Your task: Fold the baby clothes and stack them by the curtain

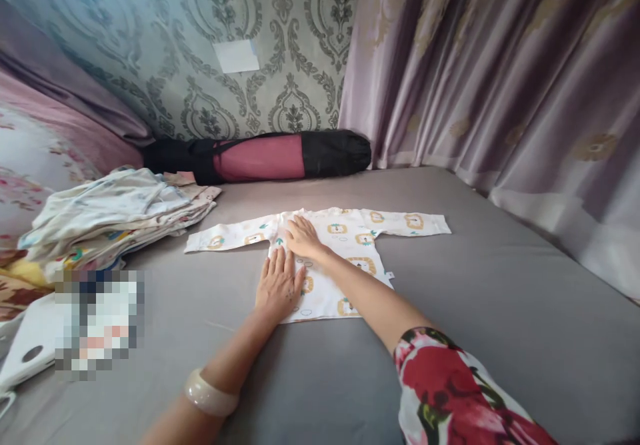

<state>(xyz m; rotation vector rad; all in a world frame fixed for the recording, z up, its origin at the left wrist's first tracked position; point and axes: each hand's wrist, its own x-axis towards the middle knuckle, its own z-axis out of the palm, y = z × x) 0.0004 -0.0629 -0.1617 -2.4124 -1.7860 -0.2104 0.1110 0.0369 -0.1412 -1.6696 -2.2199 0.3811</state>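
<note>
A small white long-sleeved shirt [345, 245] with yellow lion faces and green leaves lies spread out on a grey bed sheet [480, 312], both sleeves stretched to the sides. My left hand [281, 284] rests flat on the shirt's lower left side, fingers extended. Higher up, near the left shoulder and collar, my right hand [304, 237] presses on the cloth with its palm down and fingers out. The hands cover part of the shirt's left half. Neither hand grips the fabric.
At the left is a pile of folded clothes [115, 205]. A black and dark pink cylindrical bag [260, 157] lies along the patterned wall. Purple curtains [440, 65] hang at the right. A white object with a dark round spot [37, 342] and a blurred patch are at lower left.
</note>
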